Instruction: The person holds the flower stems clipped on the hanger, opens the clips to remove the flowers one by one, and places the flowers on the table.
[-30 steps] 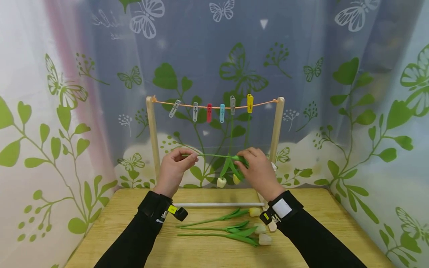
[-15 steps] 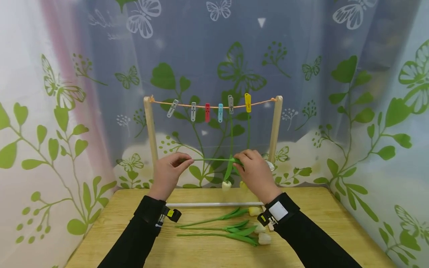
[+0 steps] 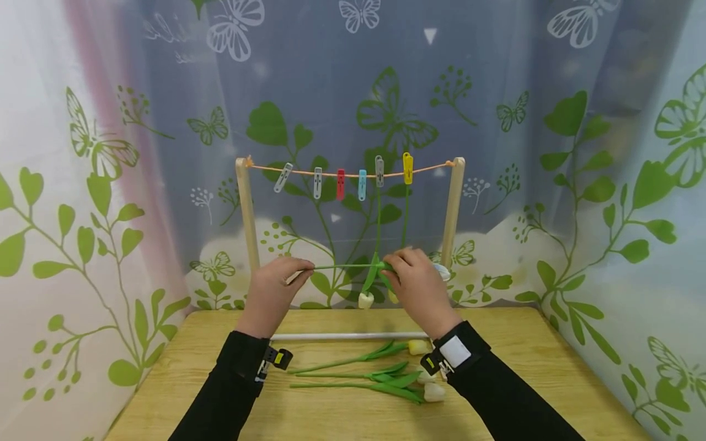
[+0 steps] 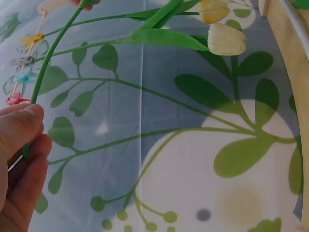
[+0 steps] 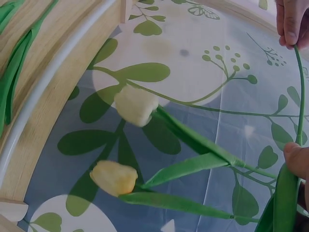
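Observation:
Between my two hands a tulip with a green stem (image 3: pixel 344 266) is held level in front of the rack. My left hand (image 3: pixel 278 288) pinches the stem's bare end between thumb and fingers, as the left wrist view also shows. My right hand (image 3: pixel 419 285) grips the tulip near its leaves (image 5: pixel 286 200); its bloom is mostly hidden behind that hand. Behind them, a white tulip (image 5: pixel 136 105) hangs head down from a grey clothespin (image 3: pixel 379 171). A yellow tulip (image 5: pixel 114 178) hangs from a yellow clothespin (image 3: pixel 407 168).
An orange string (image 3: pixel 303 173) between two wooden posts (image 3: pixel 247 214) also carries a blue clothespin (image 3: pixel 362 185), a red clothespin (image 3: pixel 341 184) and two pale ones. On the wooden table (image 3: pixel 496 380) lie a white rod (image 3: pixel 347 336) and several tulips (image 3: pixel 386 387). A patterned curtain (image 3: pixel 309 73) stands behind.
Both hands have come slightly down, and the left has drifted a little left, with the tulip still held between them. The hanging tulips have swayed.

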`<state>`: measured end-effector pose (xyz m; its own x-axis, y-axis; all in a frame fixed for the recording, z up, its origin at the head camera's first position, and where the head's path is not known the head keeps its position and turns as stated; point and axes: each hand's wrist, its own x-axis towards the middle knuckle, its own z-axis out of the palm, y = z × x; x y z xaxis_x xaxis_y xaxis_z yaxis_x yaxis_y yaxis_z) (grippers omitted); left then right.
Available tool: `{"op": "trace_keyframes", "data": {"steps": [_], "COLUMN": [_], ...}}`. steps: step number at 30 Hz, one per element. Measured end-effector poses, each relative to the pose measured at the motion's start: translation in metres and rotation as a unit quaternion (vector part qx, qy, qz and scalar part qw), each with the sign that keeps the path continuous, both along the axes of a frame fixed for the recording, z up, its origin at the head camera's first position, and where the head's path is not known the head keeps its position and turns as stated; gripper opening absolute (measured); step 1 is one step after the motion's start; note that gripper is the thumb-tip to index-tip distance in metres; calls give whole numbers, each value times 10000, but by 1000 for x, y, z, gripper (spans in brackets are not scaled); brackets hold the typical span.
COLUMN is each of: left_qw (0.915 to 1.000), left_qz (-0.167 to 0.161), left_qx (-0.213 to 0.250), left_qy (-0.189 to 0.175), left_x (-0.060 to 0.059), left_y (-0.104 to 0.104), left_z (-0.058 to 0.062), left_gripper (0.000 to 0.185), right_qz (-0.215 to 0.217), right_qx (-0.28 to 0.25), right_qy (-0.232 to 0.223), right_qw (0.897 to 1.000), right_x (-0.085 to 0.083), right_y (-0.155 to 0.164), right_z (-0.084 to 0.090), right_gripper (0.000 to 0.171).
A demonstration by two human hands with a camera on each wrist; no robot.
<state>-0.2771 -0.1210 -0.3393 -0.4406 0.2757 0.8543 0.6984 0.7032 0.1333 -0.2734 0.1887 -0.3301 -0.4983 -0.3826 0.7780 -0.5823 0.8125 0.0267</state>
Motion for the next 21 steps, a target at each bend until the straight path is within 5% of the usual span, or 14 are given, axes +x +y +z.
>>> {"op": "trace_keyframes", "data": {"steps": [6,21], "left_qw": [9992,9998], "left_qz": [51,48], "left_qx": [-120,-71], "left_qy": [367,188], "left_x": [5,6], "left_y": [4,6], "left_z": [-2,-20], "left_gripper": [15,18], "right_qz": [-16,-258], "right_qx": [-110,-355], "right_qy": [125,75], "right_qw": [9999,9990], "right_x": [0,1], "right_y": [-1,-5], "right_z": [-3,-22], "right_gripper": [22,20]}}
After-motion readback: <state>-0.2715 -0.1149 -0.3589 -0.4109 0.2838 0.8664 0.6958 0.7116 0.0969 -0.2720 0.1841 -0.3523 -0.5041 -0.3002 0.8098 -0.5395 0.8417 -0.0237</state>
